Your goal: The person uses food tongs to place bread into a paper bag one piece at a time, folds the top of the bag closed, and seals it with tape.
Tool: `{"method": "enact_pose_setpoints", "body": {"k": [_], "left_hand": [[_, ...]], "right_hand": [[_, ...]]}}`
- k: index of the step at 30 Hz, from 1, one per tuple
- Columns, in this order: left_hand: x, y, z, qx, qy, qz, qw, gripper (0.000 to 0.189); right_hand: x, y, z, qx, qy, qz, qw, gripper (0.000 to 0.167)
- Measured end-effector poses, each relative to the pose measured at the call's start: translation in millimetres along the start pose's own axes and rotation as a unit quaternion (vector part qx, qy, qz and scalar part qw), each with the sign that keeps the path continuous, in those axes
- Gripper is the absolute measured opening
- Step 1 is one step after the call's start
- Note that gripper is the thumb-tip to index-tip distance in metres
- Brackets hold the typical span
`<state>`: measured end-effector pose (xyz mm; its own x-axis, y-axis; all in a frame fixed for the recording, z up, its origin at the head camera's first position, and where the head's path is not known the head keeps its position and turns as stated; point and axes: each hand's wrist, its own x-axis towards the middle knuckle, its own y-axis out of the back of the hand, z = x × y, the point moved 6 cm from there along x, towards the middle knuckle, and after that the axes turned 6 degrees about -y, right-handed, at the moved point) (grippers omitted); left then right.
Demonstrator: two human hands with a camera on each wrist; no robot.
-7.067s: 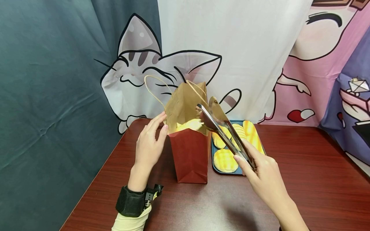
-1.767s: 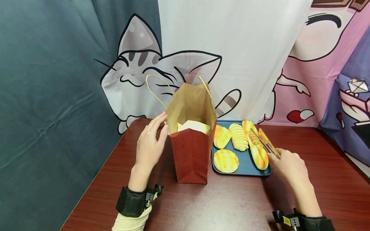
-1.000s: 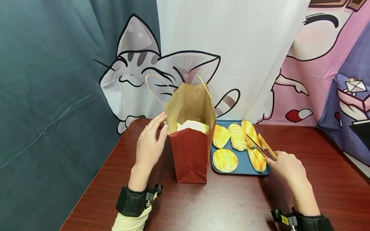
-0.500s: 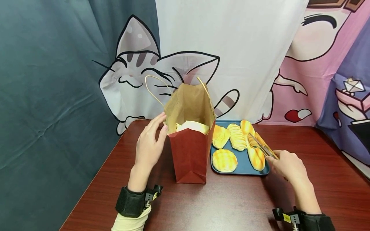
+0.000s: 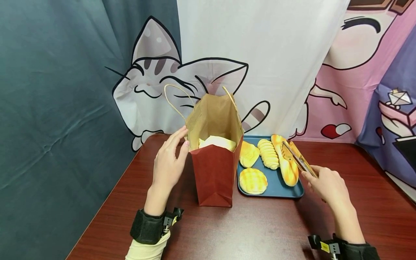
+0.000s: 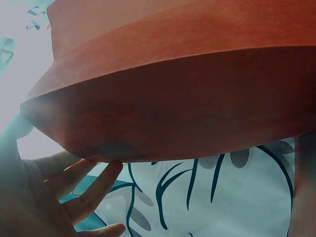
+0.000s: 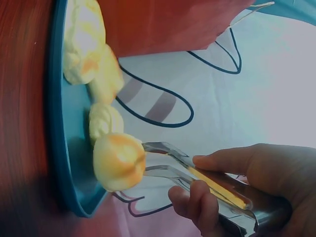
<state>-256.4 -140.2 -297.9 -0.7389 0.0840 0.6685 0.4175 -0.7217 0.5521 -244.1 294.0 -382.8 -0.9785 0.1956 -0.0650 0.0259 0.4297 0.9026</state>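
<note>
My left hand (image 5: 169, 160) touches the upper left edge of a red paper bag (image 5: 212, 177) with its fingers nearly straight. In the left wrist view those fingers (image 6: 94, 195) lie against the bag's side. My right hand (image 5: 328, 187) grips metal tongs (image 5: 302, 162). The tips of the tongs stand at the middle of a long bread roll (image 5: 289, 172), partly hiding it. The right wrist view shows the tong arms reaching to the roll (image 7: 118, 163) from the side. Something pale yellow (image 5: 217, 142) shows inside the bag.
A blue tray (image 5: 279, 187) stands right of the bag. On it lie a round checked bun (image 5: 253, 181), a ridged roll (image 5: 268, 154) and another bun (image 5: 248, 154) partly behind the bag. A printed curtain (image 5: 276, 54) hangs behind the table (image 5: 260, 231).
The right hand with the tongs went from the bag's mouth to the long roll on the tray. The tongs spread, then narrowed around it, and the roll shifted slightly. The left hand stayed.
</note>
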Motion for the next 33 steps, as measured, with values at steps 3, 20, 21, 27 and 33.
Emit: {"method": "enact_pose_setpoints", "body": {"k": [3, 20, 21, 27, 33], "left_hand": [[-0.4, 0.0, 0.4, 0.000, 0.001, -0.001, 1.0000, 0.044], [0.2, 1.4, 1.4, 0.000, 0.005, -0.003, 1.0000, 0.044], [0.3, 1.3, 1.3, 0.000, 0.005, -0.003, 1.0000, 0.044], [0.4, 1.0, 0.8, 0.001, 0.004, -0.001, 1.0000, 0.044], [0.2, 0.7, 0.4, 0.001, 0.002, 0.000, 1.0000, 0.043]], "right_hand": [[-0.8, 1.7, -1.5, 0.007, 0.006, 0.013, 0.9999, 0.062], [-6.5, 7.9, -11.3, 0.057, 0.014, 0.061, 0.9964, 0.064], [-6.8, 8.5, -11.7, 0.057, 0.016, 0.065, 0.9961, 0.063], [-8.1, 9.9, -13.4, 0.063, 0.019, 0.063, 0.9959, 0.063], [-4.8, 2.9, -11.6, 0.052, 0.015, 0.024, 0.9983, 0.063]]}}
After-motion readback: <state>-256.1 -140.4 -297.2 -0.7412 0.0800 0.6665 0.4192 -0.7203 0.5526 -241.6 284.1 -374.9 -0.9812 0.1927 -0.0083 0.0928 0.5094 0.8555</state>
